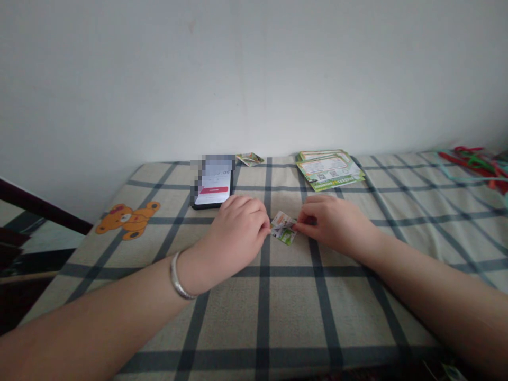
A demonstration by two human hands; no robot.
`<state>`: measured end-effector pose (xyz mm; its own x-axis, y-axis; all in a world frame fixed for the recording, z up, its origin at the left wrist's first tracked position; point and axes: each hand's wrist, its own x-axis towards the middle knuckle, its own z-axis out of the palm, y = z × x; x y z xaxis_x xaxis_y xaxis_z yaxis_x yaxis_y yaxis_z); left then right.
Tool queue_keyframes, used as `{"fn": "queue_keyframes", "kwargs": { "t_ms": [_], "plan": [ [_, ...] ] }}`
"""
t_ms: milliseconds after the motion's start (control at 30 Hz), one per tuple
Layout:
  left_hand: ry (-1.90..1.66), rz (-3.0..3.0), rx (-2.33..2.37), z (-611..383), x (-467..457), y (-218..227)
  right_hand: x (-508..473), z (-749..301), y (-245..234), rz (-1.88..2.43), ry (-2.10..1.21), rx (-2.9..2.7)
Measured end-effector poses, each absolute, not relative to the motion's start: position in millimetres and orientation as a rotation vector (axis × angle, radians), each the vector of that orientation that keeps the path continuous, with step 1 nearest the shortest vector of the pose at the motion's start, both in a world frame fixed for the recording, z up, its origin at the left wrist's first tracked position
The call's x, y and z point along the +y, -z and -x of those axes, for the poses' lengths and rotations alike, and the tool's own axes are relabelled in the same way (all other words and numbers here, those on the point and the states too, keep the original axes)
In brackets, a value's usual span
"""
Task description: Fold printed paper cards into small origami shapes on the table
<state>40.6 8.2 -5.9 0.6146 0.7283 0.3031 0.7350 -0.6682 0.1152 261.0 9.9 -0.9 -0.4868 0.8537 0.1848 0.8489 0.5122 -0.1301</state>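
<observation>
Between my two hands is a small folded piece of printed paper (283, 227), white and green, just above or on the tablecloth. My left hand (242, 225), with a silver bangle (178, 278) at its wrist, pinches the left corner of the paper between thumb and fingers. On the opposite side, my right hand (331, 222) pinches the right corner with thumb and forefinger. Beyond the right hand lies a stack of green and white printed leaflets (331, 172). Another folded paper piece (251, 159) rests near the wall.
A phone (214, 182) with a lit screen lies just beyond my left hand. An orange bear patch (129, 219) is at the left of the checked tablecloth (296, 312). Red and green ribbon-like strands (476, 164) lie at the far right. A wall (254, 79) borders the back.
</observation>
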Motion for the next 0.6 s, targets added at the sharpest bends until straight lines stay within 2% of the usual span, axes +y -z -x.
{"fn": "queue_keyframes", "kwargs": {
  "t_ms": [200, 400, 600],
  "plan": [
    [0.518, 2.778, -1.306, -43.7, 6.3, 7.1, 8.9, -259.4, 0.0, 1.533, 0.0, -2.523],
    [0.647, 2.757, -1.306, -46.0, 16.9, 18.9, 16.8, -259.1, 2.6, 1.606, -0.184, -2.504],
    [0.706, 2.757, -1.262, -46.0, 22.1, 21.9, 19.2, -256.9, 2.2, 1.669, -0.211, -2.484]
  ]
}}
